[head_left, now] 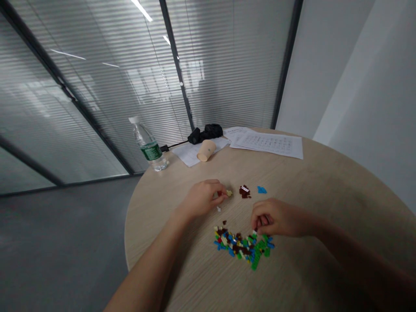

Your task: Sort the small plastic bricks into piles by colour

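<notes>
A heap of small mixed toy bricks [238, 245], in green, blue, brown, cream, yellow and red, lies near the middle of the round table. At its upper right edge my right hand [276, 216] reaches down with curled, closed fingers, and a small white toy brick [255, 232] shows at the fingertips. My left hand [206, 197] is closed with its fingertips at a little cluster of cream bricks [229, 193]; what it pinches is hidden. A pile of brown bricks [244, 191] and a few blue bricks [261, 190] lie to the right of it. White bricks [219, 209] sit just below my left hand.
On the wooden table [341, 195] a water bottle [151, 147] stands at the back left. A paper cup [206, 150] lies on its side on a sheet, with a black folded bundle [208, 132] behind it. Printed papers [269, 144] lie at the back edge.
</notes>
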Motion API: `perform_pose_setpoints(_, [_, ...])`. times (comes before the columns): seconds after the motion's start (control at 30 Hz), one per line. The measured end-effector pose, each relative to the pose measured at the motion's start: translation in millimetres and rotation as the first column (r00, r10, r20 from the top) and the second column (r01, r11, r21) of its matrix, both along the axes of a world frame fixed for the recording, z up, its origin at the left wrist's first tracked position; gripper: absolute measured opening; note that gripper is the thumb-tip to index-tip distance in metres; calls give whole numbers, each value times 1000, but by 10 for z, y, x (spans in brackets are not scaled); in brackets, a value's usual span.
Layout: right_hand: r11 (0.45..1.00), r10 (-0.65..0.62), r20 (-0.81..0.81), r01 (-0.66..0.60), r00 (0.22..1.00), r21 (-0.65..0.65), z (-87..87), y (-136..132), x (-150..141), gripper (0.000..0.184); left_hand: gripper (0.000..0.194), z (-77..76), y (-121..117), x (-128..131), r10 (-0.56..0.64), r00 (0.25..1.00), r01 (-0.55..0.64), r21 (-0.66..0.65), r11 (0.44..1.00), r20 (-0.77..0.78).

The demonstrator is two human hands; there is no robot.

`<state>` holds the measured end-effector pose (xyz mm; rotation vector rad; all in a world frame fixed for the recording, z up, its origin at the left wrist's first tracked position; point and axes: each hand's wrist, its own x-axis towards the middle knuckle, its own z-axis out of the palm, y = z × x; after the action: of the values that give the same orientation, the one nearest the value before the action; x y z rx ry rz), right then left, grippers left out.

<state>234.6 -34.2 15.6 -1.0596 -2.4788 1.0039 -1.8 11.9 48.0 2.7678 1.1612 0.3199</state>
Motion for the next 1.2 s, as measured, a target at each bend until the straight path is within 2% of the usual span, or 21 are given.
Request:
perform_pose_setpoints(0.27, [995, -43, -10, 42, 999, -94, 58, -13, -13, 11, 13, -38, -14, 45, -91, 996, 92, -32, 995, 18])
perform_pose_setpoints(0.47, [999, -42, -18, 41, 999, -29, 13, 2, -8, 8, 13, -21, -22, 47, -107, 994, 107, -34, 994, 17])
perform_pose_setpoints(0.67, [988, -140, -10, 141, 990, 68, 45, 63, 53, 9, 12, -39, -18, 50, -117, 993, 118, -27, 993, 21])
perform_pose_setpoints(0.87, [1000, 9, 7, -10, 1000, 22, 49, 31, 79, 12, 13, -48, -11, 47, -138, 990, 139, -46, 989, 16])
perform_pose_setpoints(1.03, [999, 16, 52, -18, 998, 33, 50, 13, 43, 10, 11, -38, -45, 78, -191, 980, 196, -90, 977, 61])
perform_pose_setpoints(1.13, [992, -60, 43, 55, 997, 110, 47, 62, 43, 11, 10, -39, -85, 129, -250, 965, 259, -129, 957, 84])
perform_pose_setpoints(1.2, [961, -180, -5, 177, 984, 211, 21, 119, 48, 11, 10, -38, -119, 173, -290, 953, 300, -137, 944, 88])
